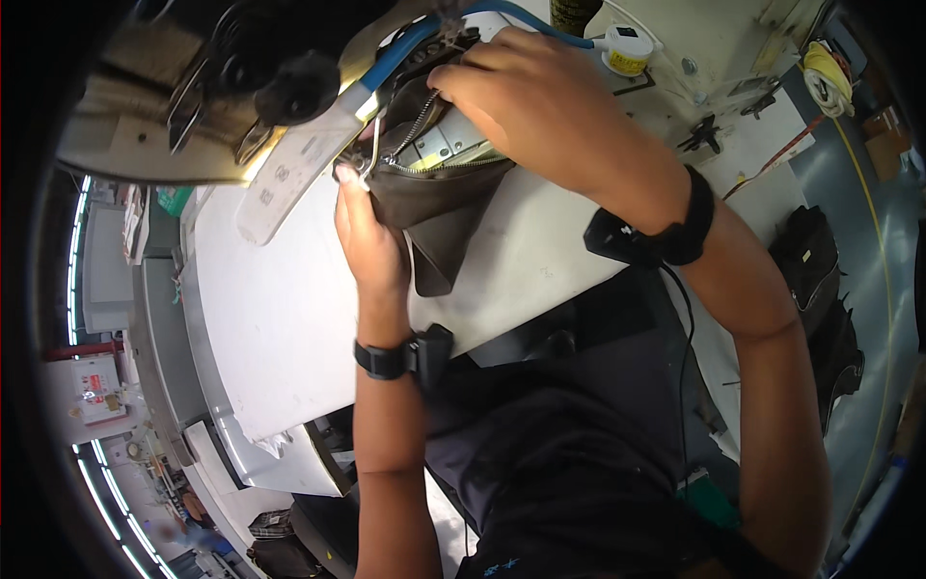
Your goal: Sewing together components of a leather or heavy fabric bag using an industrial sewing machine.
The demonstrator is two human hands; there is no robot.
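Observation:
A dark brown zippered pouch (439, 212) lies at the machine on the white work table, one pointed corner hanging toward me. Its metal zipper (434, 169) is parted, and metal machine parts show through the gap. My left hand (374, 241) is closed on the pouch's left edge, thumb up beside the zipper's end; its other fingers are mostly hidden. At the far side of the opening, my right hand (540, 106) pinches the pouch's edge between bent fingers. A pale cord or strip runs down beside my left thumb.
A sewing machine with a pale flat arm (299, 174) stands close to my left hand. A blue hose (405, 46) crosses above the pouch. A white round container (627, 50) sits at the back. Dark brown pieces (820, 299) hang at the right. The white table (280, 318) extends left.

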